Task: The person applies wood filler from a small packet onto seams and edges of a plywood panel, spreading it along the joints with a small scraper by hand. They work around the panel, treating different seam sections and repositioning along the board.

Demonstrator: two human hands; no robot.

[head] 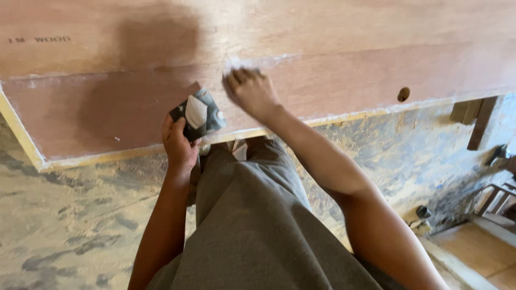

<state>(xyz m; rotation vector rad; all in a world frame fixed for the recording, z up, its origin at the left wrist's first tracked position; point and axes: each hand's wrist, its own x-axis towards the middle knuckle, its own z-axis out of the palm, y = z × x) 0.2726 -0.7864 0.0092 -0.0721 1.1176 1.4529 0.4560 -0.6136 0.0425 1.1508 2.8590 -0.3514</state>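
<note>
- Centrally, the right hand (251, 90) is curled into a loose fist, knuckles up, pressed against the large reddish-brown plywood panel (333, 59); the hand is blurred, and whether anything sits beneath the fingers cannot be told.
- Under the right hand, a pale whitish filler line (271, 60) runs along a seam in the panel; similar pale marks follow the panel's lower edge.
- Left hand (180, 144): raised just below the panel's lower edge, fingers and thumb pinching a dark grey flat tool (198, 114) loaded with a patch of white paste.
- The dark grey tool stands tilted in front of the panel's lower part, near the right hand but apart from it.
- Panel edge: a pale yellow band (21, 134) borders the left and bottom sides.
- A small round dark hole (403, 94) lies to the right, near the lower edge.
- Grey trousers (252, 215) fill the lower middle, between the two forearms.
- Dusty mottled floor (70, 225) lies beneath; dark wooden pieces (481, 121) lean at the right.
</note>
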